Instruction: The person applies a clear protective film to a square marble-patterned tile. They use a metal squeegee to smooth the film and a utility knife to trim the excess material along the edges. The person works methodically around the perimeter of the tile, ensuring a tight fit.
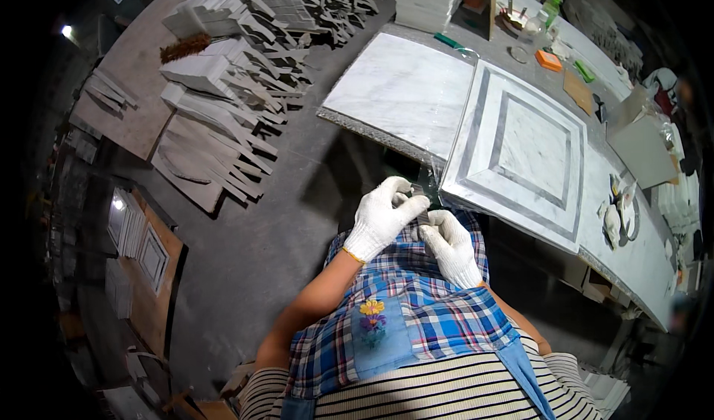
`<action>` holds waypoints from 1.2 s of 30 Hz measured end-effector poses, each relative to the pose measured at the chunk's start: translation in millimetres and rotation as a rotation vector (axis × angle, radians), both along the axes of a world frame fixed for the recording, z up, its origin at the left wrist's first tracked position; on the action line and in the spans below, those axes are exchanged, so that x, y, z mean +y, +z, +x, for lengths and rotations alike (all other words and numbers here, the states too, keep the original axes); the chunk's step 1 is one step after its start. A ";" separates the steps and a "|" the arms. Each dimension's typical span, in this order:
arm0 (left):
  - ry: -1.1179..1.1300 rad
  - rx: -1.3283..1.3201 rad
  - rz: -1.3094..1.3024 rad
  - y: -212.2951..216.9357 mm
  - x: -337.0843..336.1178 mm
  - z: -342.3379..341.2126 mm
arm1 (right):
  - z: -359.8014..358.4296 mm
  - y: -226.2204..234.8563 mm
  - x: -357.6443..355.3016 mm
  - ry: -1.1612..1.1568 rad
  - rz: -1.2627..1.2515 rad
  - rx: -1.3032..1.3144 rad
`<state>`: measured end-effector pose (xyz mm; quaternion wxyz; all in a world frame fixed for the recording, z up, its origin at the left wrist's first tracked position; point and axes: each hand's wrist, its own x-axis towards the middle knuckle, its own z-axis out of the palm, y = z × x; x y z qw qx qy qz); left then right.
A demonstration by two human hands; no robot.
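My left hand [383, 215], in a white knit glove, is closed with thumb and fingers pinched round a small thin grey strip [422, 215]. Just to the right and a little lower, my right hand [451, 250], gloved the same way, has its fingers curled in at the strip's lower end. Both hands are in front of my plaid apron, by the near edge of the worktable. Much of the strip is hidden by the gloves, so its kind is unclear. Close beyond the hands lies a white marble panel [532, 147] with grey inlaid frames.
A plain marble slab [405, 85] adjoins the framed panel. Farther back are an orange box [549, 61], a green bottle [552, 7] and stacked white tiles [428, 0]. Scissors [627, 212] and a rag lie at right. Stacks of grey stone strips [223, 85] stand at left.
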<state>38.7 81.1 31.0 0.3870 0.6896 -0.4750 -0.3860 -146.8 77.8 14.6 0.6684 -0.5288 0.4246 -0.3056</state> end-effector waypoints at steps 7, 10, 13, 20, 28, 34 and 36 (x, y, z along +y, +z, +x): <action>0.082 0.097 -0.017 -28.4 -47.5 14.0 | -12.2 0.1 -7.4 -0.016 0.035 0.016; 0.152 0.129 -0.080 -47.8 -66.5 19.3 | -18.5 -1.5 -11.3 -0.060 0.036 0.082; 0.121 0.075 -0.010 -48.3 -71.9 16.4 | -27.1 -8.1 -18.6 -0.107 0.052 0.123; 0.074 0.264 0.201 -66.4 -55.7 -6.8 | -44.8 -14.2 -22.0 -0.167 0.160 0.201; -0.598 0.027 0.269 -11.4 -43.7 -47.3 | -59.4 -22.9 -22.2 -0.077 0.008 0.145; -0.531 0.154 0.227 -0.4 -49.6 -71.7 | -93.1 11.3 -38.7 0.145 -0.179 0.400; -0.459 0.272 0.297 -5.9 -49.7 -79.0 | -130.5 2.6 -47.0 0.003 -0.433 0.536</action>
